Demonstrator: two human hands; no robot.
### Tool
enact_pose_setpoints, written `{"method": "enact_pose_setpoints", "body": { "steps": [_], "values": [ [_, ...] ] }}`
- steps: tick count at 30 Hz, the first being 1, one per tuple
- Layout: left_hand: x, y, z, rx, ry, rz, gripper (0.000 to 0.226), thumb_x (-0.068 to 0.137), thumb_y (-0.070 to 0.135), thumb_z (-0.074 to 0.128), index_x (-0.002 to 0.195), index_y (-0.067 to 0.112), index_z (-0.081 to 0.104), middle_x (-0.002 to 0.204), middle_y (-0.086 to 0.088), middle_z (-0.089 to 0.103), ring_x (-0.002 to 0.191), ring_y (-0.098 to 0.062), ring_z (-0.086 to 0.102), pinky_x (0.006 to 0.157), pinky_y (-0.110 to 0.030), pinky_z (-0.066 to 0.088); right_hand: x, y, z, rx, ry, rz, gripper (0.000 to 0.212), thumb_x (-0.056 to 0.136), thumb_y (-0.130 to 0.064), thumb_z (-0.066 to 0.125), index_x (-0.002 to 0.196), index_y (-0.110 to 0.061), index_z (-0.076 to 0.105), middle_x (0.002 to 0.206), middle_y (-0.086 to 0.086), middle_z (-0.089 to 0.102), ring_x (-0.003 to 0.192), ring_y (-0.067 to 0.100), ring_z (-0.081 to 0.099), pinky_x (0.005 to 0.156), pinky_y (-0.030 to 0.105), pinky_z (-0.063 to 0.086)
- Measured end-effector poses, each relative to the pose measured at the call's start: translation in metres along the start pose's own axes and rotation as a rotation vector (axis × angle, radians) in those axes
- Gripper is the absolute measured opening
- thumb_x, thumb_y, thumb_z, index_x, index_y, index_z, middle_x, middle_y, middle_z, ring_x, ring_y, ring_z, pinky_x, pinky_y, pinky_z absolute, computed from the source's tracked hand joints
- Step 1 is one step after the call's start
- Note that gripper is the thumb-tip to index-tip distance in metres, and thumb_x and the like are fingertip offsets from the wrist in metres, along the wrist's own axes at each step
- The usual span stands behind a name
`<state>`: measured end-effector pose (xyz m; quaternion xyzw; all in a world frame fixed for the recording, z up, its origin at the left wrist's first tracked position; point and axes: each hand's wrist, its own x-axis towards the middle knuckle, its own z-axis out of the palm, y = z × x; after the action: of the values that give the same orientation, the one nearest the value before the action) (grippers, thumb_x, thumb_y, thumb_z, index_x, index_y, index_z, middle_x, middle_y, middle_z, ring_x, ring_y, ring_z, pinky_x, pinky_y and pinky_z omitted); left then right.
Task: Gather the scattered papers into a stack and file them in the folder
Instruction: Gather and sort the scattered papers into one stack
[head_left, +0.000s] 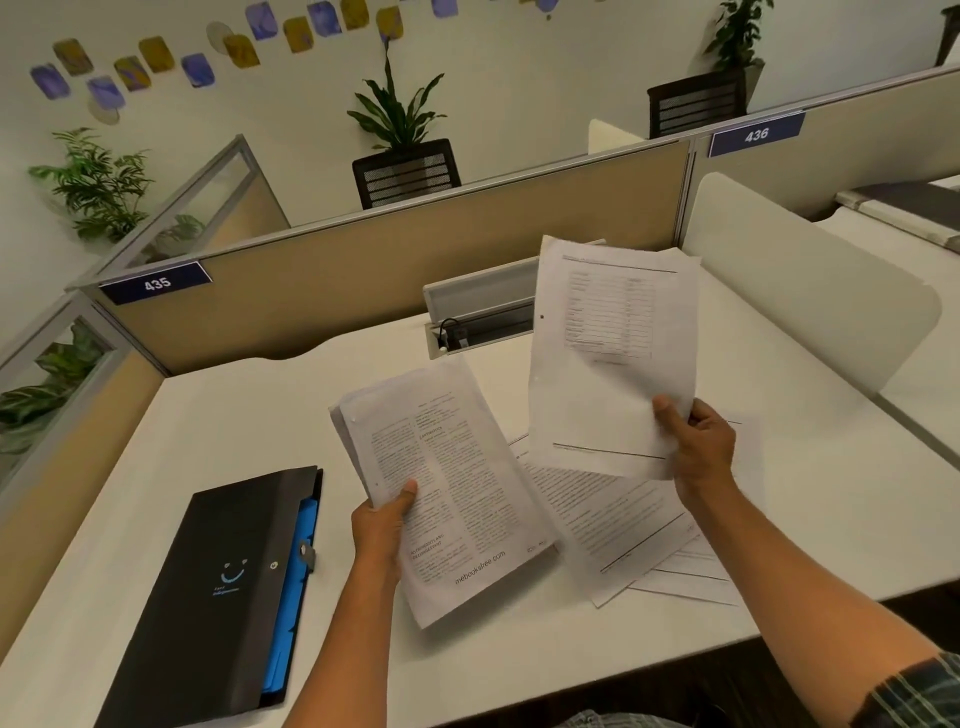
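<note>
My left hand (382, 525) grips a small stack of printed papers (441, 483) by its left edge, lifted above the white desk (218, 415). My right hand (696, 447) pinches a single sheet with a table printed on it (608, 353), held up and tilted to the right of the stack. Several more printed sheets (623, 514) lie fanned on the desk beneath both hands. A black folder (208, 597) with blue dividers showing at its right edge lies closed on the desk at the left.
A beige partition (363, 280) labelled 435 runs behind the desk. A cable tray with an open lid (478, 322) sits at the desk's back edge. A white rounded divider (810, 291) stands at the right. Potted plants and chairs stand beyond.
</note>
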<state>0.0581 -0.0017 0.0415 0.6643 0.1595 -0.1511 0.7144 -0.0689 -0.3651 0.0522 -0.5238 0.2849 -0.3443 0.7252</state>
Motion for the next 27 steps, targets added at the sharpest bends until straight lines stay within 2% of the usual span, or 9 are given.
{"method": "enact_pose_setpoints", "body": {
  "steps": [6,8,10,15,17,20,22,24,27],
  "values": [
    [-0.005,0.000,0.014,-0.019,-0.089,-0.021,0.029,0.083,0.016,0.082,0.109,0.010,0.071,0.094,-0.007,0.080,0.087,-0.030,0.075,0.065,-0.038,0.063,-0.029,0.009,0.036,-0.241,-0.346,0.094,0.049,0.058,-0.042,0.093,0.084,-0.003,0.076,0.082,0.015,0.076,0.071,0.021,0.070,0.064,0.036,0.059],
    [-0.007,0.002,0.021,-0.004,-0.133,-0.030,0.027,0.085,0.009,0.079,0.111,0.006,0.071,0.092,-0.011,0.079,0.083,-0.031,0.074,0.066,-0.038,0.062,-0.039,0.018,0.046,-0.348,-0.375,0.128,0.046,0.060,-0.041,0.094,0.074,-0.006,0.069,0.073,0.010,0.072,0.065,0.020,0.069,0.058,0.032,0.056],
    [-0.008,0.004,0.026,0.017,-0.181,-0.042,0.025,0.089,0.005,0.073,0.113,0.003,0.072,0.096,-0.016,0.078,0.082,-0.032,0.073,0.068,-0.038,0.062,-0.045,0.024,0.054,-0.408,-0.409,0.209,0.039,0.067,-0.037,0.094,0.083,-0.010,0.071,0.083,0.004,0.078,0.068,0.018,0.074,0.059,0.029,0.060],
    [-0.014,0.013,0.028,0.103,-0.312,-0.024,0.018,0.097,0.012,0.064,0.109,0.010,0.077,0.109,-0.021,0.076,0.088,-0.033,0.074,0.075,-0.040,0.063,-0.043,0.018,0.066,-0.314,-0.542,0.362,0.083,0.065,-0.034,0.095,0.134,-0.020,0.052,0.126,-0.002,0.068,0.116,0.020,0.063,0.099,0.040,0.051],
    [-0.021,0.016,0.029,0.129,-0.368,-0.015,0.018,0.098,0.018,0.063,0.106,0.016,0.079,0.108,-0.019,0.076,0.089,-0.032,0.076,0.073,-0.038,0.062,-0.040,0.016,0.067,-0.196,-0.631,0.427,0.080,0.068,-0.030,0.092,0.139,-0.019,0.054,0.131,0.002,0.070,0.121,0.027,0.064,0.106,0.047,0.050],
    [-0.031,0.020,0.033,0.156,-0.403,0.041,0.022,0.099,0.027,0.061,0.111,0.018,0.077,0.113,-0.020,0.074,0.089,-0.030,0.076,0.074,-0.039,0.061,-0.043,0.013,0.068,-0.116,-0.741,0.484,0.059,0.076,-0.019,0.089,0.130,-0.017,0.066,0.125,0.007,0.074,0.113,0.031,0.071,0.092,0.047,0.060],
    [-0.041,0.024,0.035,0.079,-0.467,0.074,0.037,0.094,0.052,0.062,0.117,0.027,0.075,0.121,-0.018,0.072,0.098,-0.029,0.075,0.076,-0.041,0.062,-0.046,0.013,0.072,-0.120,-0.685,0.436,0.058,0.071,-0.016,0.092,0.125,-0.014,0.070,0.120,0.008,0.076,0.108,0.031,0.074,0.087,0.045,0.062],
    [-0.045,0.026,0.035,-0.068,-0.537,0.066,0.075,0.074,0.084,0.060,0.127,0.032,0.070,0.123,-0.011,0.073,0.107,-0.032,0.073,0.079,-0.045,0.062,-0.050,0.011,0.077,-0.135,-0.607,0.351,0.060,0.065,-0.018,0.094,0.121,-0.013,0.072,0.114,0.005,0.078,0.105,0.029,0.075,0.086,0.044,0.063],
    [-0.048,0.032,0.034,-0.029,-0.517,0.191,0.097,0.055,0.088,0.071,0.128,0.025,0.067,0.124,-0.008,0.073,0.112,-0.028,0.071,0.086,-0.043,0.061,-0.056,0.007,0.083,-0.147,-0.536,0.190,0.053,0.063,-0.023,0.094,0.112,-0.015,0.076,0.108,0.002,0.079,0.099,0.024,0.076,0.083,0.041,0.064]
  ]
}}
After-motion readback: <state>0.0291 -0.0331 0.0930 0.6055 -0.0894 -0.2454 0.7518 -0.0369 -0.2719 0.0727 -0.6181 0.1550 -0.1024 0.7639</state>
